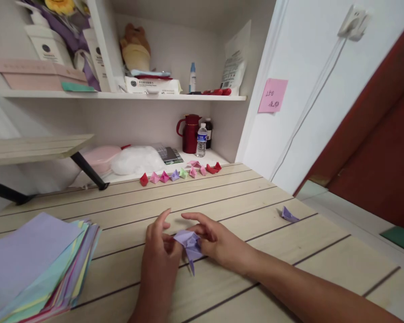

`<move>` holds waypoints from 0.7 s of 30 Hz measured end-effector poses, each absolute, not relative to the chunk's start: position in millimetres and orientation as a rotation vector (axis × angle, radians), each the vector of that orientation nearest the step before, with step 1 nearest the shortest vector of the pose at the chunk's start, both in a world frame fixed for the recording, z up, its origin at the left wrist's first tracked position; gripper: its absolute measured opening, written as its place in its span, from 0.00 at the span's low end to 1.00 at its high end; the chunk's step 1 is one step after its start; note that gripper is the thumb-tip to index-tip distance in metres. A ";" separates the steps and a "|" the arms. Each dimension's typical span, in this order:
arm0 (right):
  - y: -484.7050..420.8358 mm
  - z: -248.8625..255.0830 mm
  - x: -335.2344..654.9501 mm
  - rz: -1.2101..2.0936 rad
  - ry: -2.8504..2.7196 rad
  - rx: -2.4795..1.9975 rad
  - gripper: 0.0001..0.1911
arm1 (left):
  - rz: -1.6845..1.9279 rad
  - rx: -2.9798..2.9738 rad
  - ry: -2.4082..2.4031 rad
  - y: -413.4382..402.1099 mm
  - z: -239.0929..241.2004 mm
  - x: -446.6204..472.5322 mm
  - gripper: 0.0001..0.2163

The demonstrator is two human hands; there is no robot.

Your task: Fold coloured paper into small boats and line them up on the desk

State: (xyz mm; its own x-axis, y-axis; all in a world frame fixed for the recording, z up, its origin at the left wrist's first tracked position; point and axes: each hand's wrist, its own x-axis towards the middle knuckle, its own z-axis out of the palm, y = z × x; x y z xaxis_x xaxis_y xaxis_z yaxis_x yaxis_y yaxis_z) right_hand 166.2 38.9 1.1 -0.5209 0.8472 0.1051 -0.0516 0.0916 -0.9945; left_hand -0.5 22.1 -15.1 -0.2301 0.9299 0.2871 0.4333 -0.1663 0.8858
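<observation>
Stacked sheets (37, 264) lie at the table's (289, 269) near left corner. Left hand (160, 249) and right hand (218, 242) pinch a purple fold (189, 244) between them, mid-table, forefingers lifted free. Its long point aims toward the near edge.

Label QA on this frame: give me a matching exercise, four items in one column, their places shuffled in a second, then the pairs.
1. lavender folded paper
2. stack of coloured paper sheets
3. pink sticky note
4. dark red jug

A. stuck on the white wall
B. on the lower shelf, beside a water bottle
C. on the wooden table, near left
D. held between the left hand and the right hand

Pairs: 1-D, 2-C, 3-A, 4-B
</observation>
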 end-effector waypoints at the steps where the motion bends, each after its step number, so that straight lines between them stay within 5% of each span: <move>1: 39.6 0.2 168.1 1.443 -1.710 -0.832 0.33 | 1.372 1.635 1.590 23.0 -13.0 -3.0 0.22; 8: 41.7 1.5 172.2 1.316 -1.812 -0.909 0.27 | 1.178 1.786 1.498 25.0 -6.5 -15.6 0.13; 14: 42.4 6.9 174.9 1.105 -1.929 -1.009 0.07 | 1.121 1.805 1.494 25.6 -11.5 -6.9 0.10; 21: 42.2 3.4 171.1 1.075 -1.810 -1.050 0.07 | 1.118 1.784 1.504 26.2 -13.6 -2.7 0.13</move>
